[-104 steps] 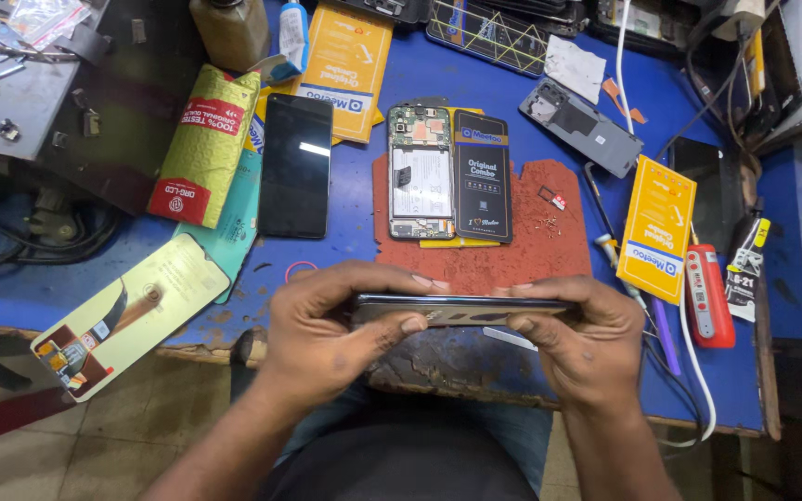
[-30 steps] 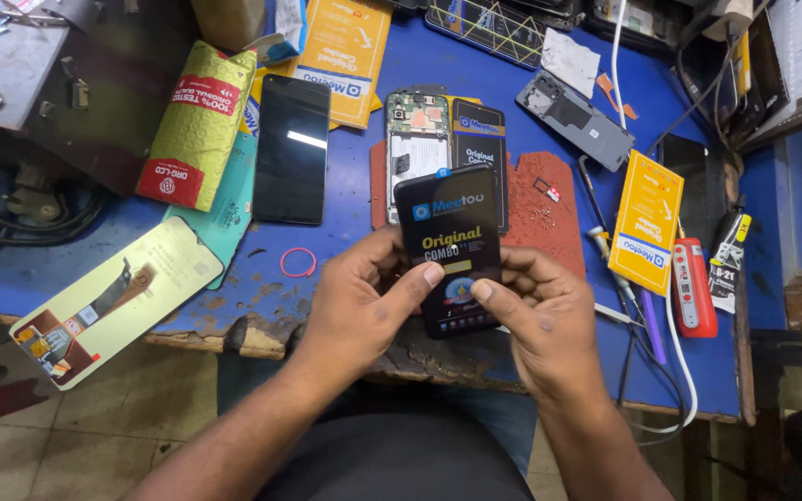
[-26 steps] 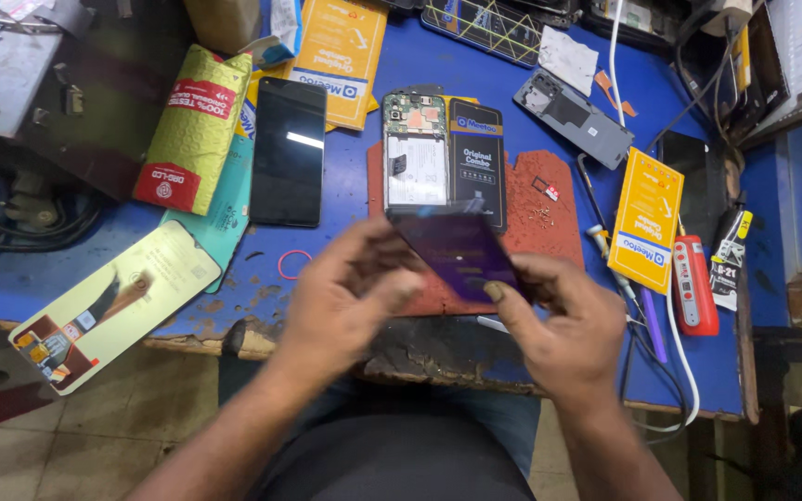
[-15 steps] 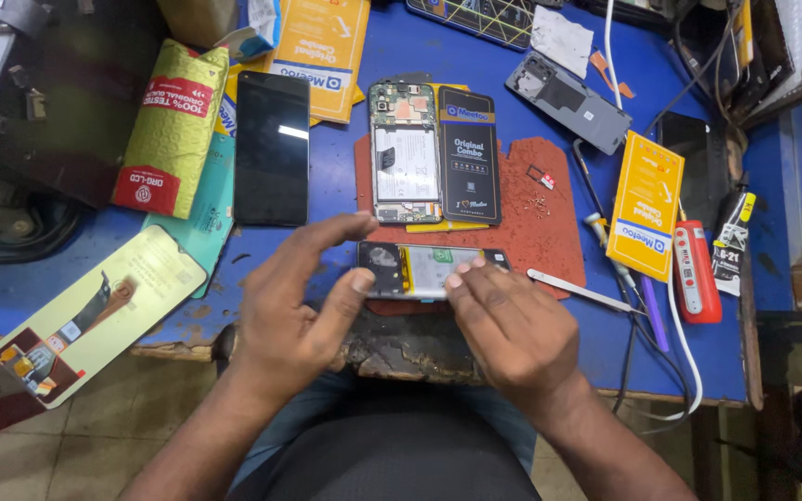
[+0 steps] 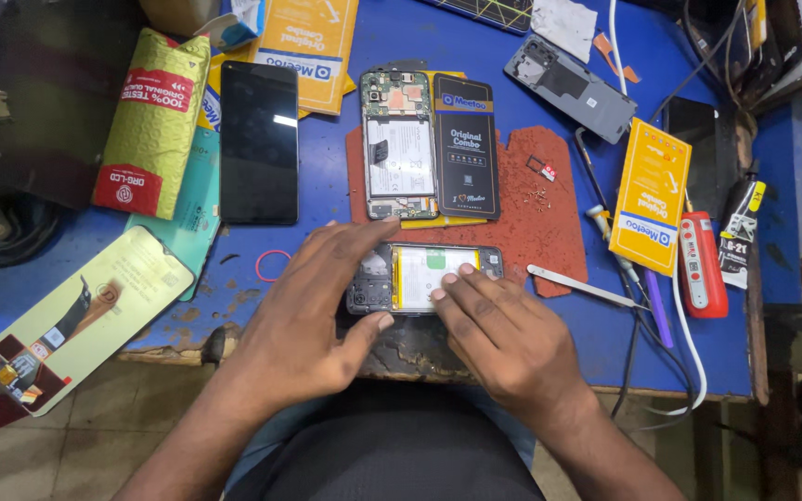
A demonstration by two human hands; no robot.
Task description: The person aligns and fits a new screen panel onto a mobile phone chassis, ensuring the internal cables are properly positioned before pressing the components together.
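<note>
I have the opened phone point(image 5: 424, 276) lying face-down at the bench point(image 5: 327, 195) front edge, back cover already off. Left hand point(image 5: 313, 320) fingers spread over it, right hand point(image 5: 503, 339) fingers flat on its battery; insides untouched.

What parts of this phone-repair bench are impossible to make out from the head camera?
- Opened phone: its left end is covered by the left hand, its lower edge by the right hand.
- Tiny screws on the red mat: too small to count.
- Cables: cut off by the top edge.
</note>
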